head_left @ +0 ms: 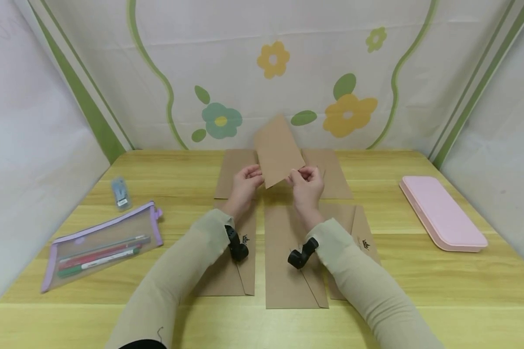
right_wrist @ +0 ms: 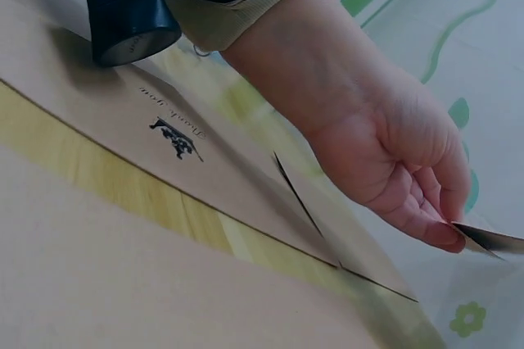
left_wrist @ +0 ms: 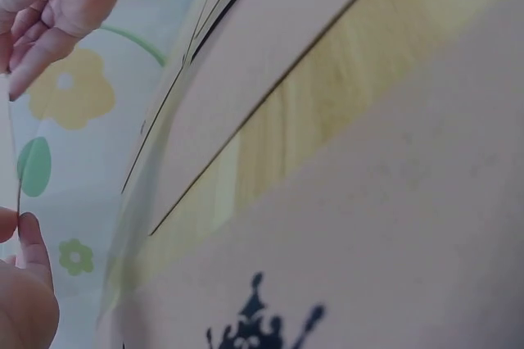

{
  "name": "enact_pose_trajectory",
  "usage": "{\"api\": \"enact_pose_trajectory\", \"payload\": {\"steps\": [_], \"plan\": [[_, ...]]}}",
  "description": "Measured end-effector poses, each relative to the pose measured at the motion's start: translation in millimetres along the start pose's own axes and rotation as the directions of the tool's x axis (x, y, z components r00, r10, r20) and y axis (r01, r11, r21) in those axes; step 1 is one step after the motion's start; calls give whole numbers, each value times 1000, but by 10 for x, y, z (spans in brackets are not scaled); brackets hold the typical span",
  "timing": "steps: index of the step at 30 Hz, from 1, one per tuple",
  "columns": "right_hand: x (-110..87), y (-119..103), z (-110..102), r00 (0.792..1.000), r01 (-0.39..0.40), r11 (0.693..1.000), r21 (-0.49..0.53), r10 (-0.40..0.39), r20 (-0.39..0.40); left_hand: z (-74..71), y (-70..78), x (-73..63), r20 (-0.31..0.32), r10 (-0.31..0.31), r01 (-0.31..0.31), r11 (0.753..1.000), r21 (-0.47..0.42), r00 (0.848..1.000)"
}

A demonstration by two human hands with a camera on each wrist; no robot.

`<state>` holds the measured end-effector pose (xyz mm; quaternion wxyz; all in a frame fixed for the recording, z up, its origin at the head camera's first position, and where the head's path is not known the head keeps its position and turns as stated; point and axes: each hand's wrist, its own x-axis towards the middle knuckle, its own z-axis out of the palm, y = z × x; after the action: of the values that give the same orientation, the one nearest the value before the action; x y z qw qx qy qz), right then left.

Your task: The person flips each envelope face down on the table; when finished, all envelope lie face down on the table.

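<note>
Both hands hold up a brown paper envelope, tilted above the far part of the table. My left hand pinches its left edge near the bottom; in the left wrist view thumb and fingertip meet at that edge. My right hand pinches the lower right corner, and the right wrist view shows that hand with a dark opening between the paper layers beside its fingertips. Beneath the forearms lie more brown envelopes: a left one, a middle one and a right one with a black crown print.
Farther back lie another envelope at left and one at right. A mesh pencil pouch with pens and a small bluish translucent item are at left. A pink case sits at right. Flowered cloth hangs behind.
</note>
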<state>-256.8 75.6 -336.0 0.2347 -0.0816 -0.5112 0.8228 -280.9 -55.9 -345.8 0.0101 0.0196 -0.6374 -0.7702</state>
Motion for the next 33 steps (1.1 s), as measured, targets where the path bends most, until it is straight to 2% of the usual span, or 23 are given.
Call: {"api": "enact_pose_trajectory", "payload": {"steps": [4, 8, 10, 13, 17, 21, 26, 30, 33], "plan": [[36, 23, -65, 999, -42, 999, -23, 42, 25, -12, 5, 12, -1, -4, 4, 1000, 27, 1000], [100, 13, -187, 984, -87, 983, -162, 110, 142, -46, 16, 40, -17, 4, -3, 999, 46, 1000], [136, 4, -264, 968, -82, 959, -270, 141, 206, -58, 30, 52, -21, 0, 1, 998, 60, 1000], [188, -15, -368, 943, -49, 907, -417, 180, 280, -65, 54, 75, -9, -25, 26, 995, 92, 1000], [260, -47, -460, 907, -24, 837, -546, 248, 340, -84, 79, 117, 27, -84, 79, 985, 157, 996], [333, -91, -525, 863, -25, 778, -627, 333, 380, -118, 89, 138, 68, -113, 94, 969, 228, 991], [410, -139, -593, 801, 26, 711, -703, 406, 440, -144, 41, 168, 79, -153, 124, 950, 285, 985], [441, -133, -620, 765, 40, 677, -735, 453, 459, -150, -14, 189, 88, -183, 144, 930, 337, 979], [455, -115, -617, 754, 19, 670, -742, 477, 451, -158, -35, 195, 96, -190, 135, 900, 415, 977]]}}
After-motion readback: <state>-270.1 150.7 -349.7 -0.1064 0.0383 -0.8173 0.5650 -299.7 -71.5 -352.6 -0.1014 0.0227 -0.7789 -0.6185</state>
